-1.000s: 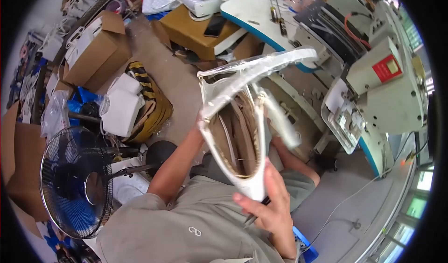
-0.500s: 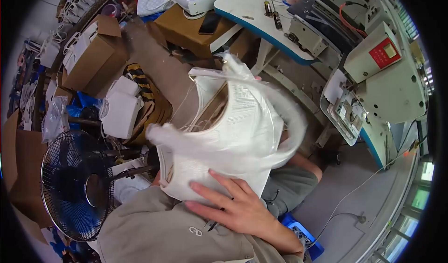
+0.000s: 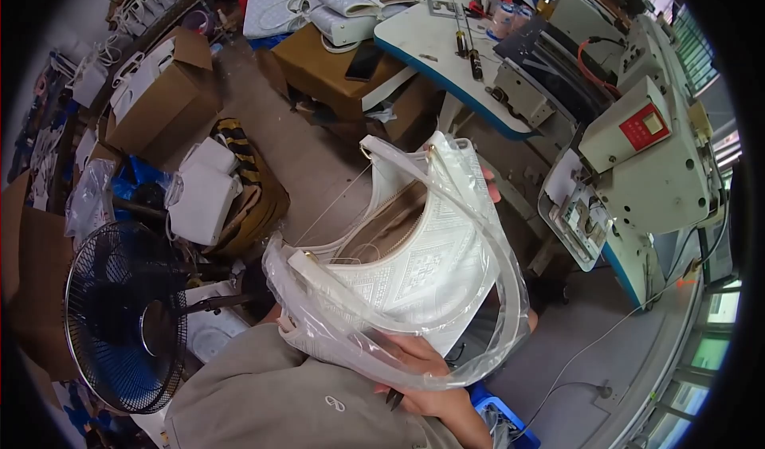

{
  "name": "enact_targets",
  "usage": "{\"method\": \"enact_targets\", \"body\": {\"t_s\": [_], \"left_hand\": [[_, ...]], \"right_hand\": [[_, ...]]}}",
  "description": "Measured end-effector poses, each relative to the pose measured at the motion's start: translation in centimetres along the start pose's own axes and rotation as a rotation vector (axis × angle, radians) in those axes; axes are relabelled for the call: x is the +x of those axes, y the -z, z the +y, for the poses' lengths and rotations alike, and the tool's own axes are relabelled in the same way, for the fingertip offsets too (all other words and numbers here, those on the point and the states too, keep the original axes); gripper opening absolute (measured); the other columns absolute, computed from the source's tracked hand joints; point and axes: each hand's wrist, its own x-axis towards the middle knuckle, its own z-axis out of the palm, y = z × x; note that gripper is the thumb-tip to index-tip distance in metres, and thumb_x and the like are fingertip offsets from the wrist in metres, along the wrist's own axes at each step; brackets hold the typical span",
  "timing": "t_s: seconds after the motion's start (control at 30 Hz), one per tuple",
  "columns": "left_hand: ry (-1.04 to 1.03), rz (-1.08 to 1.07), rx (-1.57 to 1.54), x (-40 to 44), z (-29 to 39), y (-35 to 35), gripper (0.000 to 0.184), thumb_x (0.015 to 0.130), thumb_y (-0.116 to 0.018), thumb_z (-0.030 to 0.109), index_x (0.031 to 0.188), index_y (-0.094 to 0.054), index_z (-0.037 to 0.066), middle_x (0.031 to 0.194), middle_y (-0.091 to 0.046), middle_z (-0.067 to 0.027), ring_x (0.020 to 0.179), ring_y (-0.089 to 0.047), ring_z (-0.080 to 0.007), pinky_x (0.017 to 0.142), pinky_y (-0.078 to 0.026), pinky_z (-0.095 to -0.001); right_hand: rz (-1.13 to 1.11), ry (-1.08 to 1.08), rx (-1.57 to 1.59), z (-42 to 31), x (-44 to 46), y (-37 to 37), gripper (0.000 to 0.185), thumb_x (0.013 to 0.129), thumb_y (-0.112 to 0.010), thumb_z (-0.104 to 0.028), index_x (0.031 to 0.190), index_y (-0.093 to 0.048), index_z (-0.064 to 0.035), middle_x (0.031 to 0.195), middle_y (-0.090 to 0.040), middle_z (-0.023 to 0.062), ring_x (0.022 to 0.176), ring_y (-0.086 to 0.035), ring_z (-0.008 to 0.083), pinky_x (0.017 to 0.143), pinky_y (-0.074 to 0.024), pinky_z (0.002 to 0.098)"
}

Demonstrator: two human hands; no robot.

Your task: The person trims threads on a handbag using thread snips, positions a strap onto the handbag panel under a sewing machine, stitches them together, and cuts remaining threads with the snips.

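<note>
A white textured handbag (image 3: pixel 430 266) lies tilted across my lap with its zip opening showing a beige lining. Its handles (image 3: pixel 514 305) are wrapped in clear plastic, and a loose thread stretches from its upper left corner. Fingertips of my left hand (image 3: pixel 491 186) curl round the bag's far right edge; the rest of that hand is hidden behind the bag. Against the bag's near side, partly under the plastic-wrapped handle, is my right hand (image 3: pixel 430 373), with the tips of a small dark tool (image 3: pixel 394 399) sticking out from it.
A fan (image 3: pixel 123 317) stands at the left, near white bags (image 3: pixel 203 198) and an open carton (image 3: pixel 163 102). A sewing machine (image 3: pixel 657 170) is at the right, beside a white table (image 3: pixel 430 47) with screwdrivers. A phone (image 3: pixel 364 62) rests on a brown box (image 3: pixel 311 58).
The bag has turned from upright, opening towards me, to lying with its patterned side up. My right hand has moved from its bottom end to its near side, now partly under the handle.
</note>
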Motion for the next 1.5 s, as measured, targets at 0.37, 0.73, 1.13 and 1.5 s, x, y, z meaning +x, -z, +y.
{"method": "enact_targets", "body": {"t_s": [0.37, 0.73, 1.13, 1.5], "left_hand": [[-0.096, 0.151, -0.003, -5.7, 0.3, 3.2, 0.058, 0.107, -0.057, 0.042, 0.148, -0.052, 0.001, 0.143, -0.059, -0.0172, 0.129, -0.061, -0.0260, 0.110, -0.052, -0.0404], [-0.154, 0.319, -0.030, -14.0, -1.9, 5.5, 0.058, 0.107, -0.056, 0.044, 0.147, -0.053, 0.002, 0.141, -0.061, -0.0168, 0.127, -0.062, -0.0261, 0.109, -0.052, -0.0417], [-0.291, 0.600, -0.074, -7.3, -1.0, 14.9, 0.059, 0.107, -0.055, 0.046, 0.145, -0.055, 0.002, 0.139, -0.063, -0.0164, 0.125, -0.063, -0.0262, 0.107, -0.053, -0.0432], [-0.302, 0.761, -0.072, -12.5, -2.5, 17.0, 0.059, 0.107, -0.054, 0.048, 0.144, -0.057, 0.002, 0.137, -0.064, -0.0159, 0.123, -0.064, -0.0263, 0.106, -0.053, -0.0446]], "right_hand": [[-0.095, -0.073, 0.054, 0.2, -0.7, -0.1, 0.044, 0.094, -0.068, -0.011, 0.138, -0.069, -0.0136, 0.151, -0.061, 0.0036, 0.147, -0.045, 0.0296, 0.114, -0.0427, 0.0431], [-0.126, -0.083, 0.125, 0.1, 0.1, -0.5, 0.043, 0.089, -0.070, -0.003, 0.131, -0.074, -0.0103, 0.149, -0.063, 0.0061, 0.150, -0.041, 0.0324, 0.113, -0.0412, 0.0395], [0.059, -0.009, 0.147, 2.7, 1.4, -0.5, 0.038, 0.096, -0.069, -0.016, 0.132, -0.069, -0.0050, 0.139, -0.068, 0.0179, 0.143, -0.049, 0.0501, 0.114, -0.0451, 0.0512], [-0.025, -0.022, 0.093, 1.3, 1.8, -0.4, 0.033, 0.096, -0.069, -0.022, 0.125, -0.074, -0.0066, 0.138, -0.069, 0.0138, 0.142, -0.049, 0.0504, 0.113, -0.0466, 0.0508]]}}
